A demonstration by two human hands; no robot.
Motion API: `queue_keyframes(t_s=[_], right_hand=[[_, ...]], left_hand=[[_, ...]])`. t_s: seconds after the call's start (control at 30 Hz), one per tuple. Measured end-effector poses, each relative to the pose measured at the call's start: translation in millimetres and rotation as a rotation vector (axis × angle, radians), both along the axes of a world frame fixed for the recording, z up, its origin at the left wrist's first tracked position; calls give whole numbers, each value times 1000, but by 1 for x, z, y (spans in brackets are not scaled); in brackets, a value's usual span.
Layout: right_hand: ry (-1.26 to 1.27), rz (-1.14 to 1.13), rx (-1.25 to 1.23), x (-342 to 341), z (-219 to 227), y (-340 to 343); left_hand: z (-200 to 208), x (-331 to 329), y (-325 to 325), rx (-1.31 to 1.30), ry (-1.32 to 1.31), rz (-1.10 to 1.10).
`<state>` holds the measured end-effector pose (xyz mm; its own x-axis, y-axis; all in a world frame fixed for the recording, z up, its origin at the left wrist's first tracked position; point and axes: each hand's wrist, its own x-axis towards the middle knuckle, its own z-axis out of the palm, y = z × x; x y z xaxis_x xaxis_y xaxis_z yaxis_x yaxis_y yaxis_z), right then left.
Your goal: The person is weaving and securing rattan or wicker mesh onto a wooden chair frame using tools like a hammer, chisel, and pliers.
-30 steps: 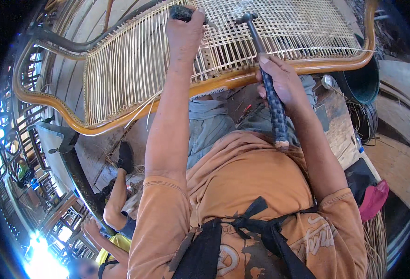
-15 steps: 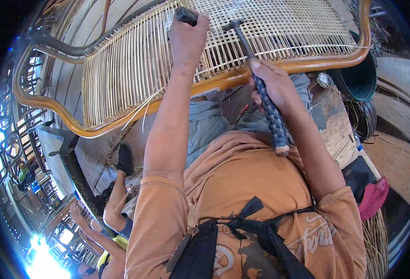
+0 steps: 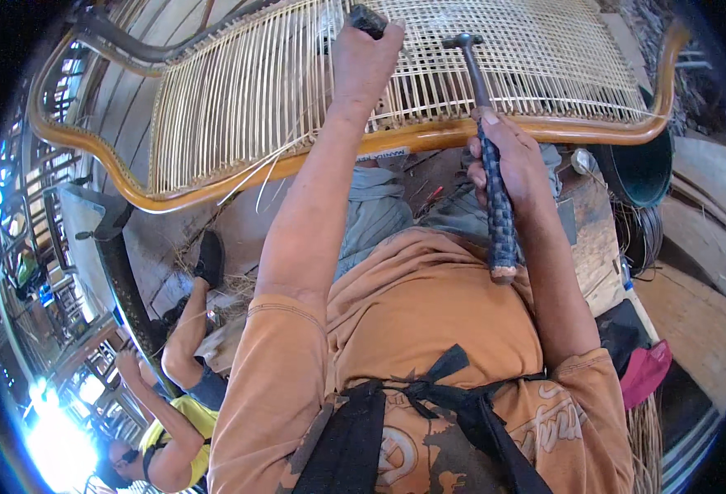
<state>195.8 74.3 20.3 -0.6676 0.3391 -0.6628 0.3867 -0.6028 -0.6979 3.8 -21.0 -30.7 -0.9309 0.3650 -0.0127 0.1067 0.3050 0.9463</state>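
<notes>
— So, starting at the left: a second person (image 3: 161,428) in a yellow top crouches low down, well apart from my work. What are my hands doing?

— Your left hand (image 3: 363,62) is clenched around a small dark tool (image 3: 369,20), pressed against the woven cane panel (image 3: 363,82) of the chair frame (image 3: 215,185). The frame lies across your lap, its curved wooden rim just above your knees.

— And to the right?

— Your right hand (image 3: 503,160) grips a hammer (image 3: 488,140) partway up its wrapped handle, fingers closed tight. The head hovers over the weave, just beside the left hand.

— I see the risk. The head sits near my left knuckles, so a crooked blow could land on them, or crack the thin strands.

— Yes. And the frame only rests on your legs, so I judge it could shift under a strike. The dark bucket (image 3: 639,169) stands at the far right, out of the way.
</notes>
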Motion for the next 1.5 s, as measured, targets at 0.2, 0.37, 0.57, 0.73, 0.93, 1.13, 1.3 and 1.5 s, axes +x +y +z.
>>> queue_keyframes(t_s=[0.2, 0.37, 0.57, 0.73, 0.93, 1.13, 1.3, 1.5], right_hand=[[-14, 154, -16, 0, -4, -7], [24, 56, -11, 6, -4, -5], [22, 21, -30, 11, 3, -6], [3, 85, -79, 10, -4, -10], [43, 28, -34, 14, -9, 5], [45, -1, -49, 11, -6, 16], [69, -61, -80, 8, -8, 12], [27, 65, -71, 6, -8, 6]], left_hand=[[26, 12, 3, -204, -31, 68], [-8, 5, -8, 159, 44, 7], [-8, 10, -6, -47, 95, -18], [1, 14, -2, -76, 285, -7], [-2, 5, 4, 89, 106, 22], [-10, -3, 12, 46, 106, 27], [-8, -1, 18, -179, 351, 17], [-11, -14, 12, 41, 179, 39]])
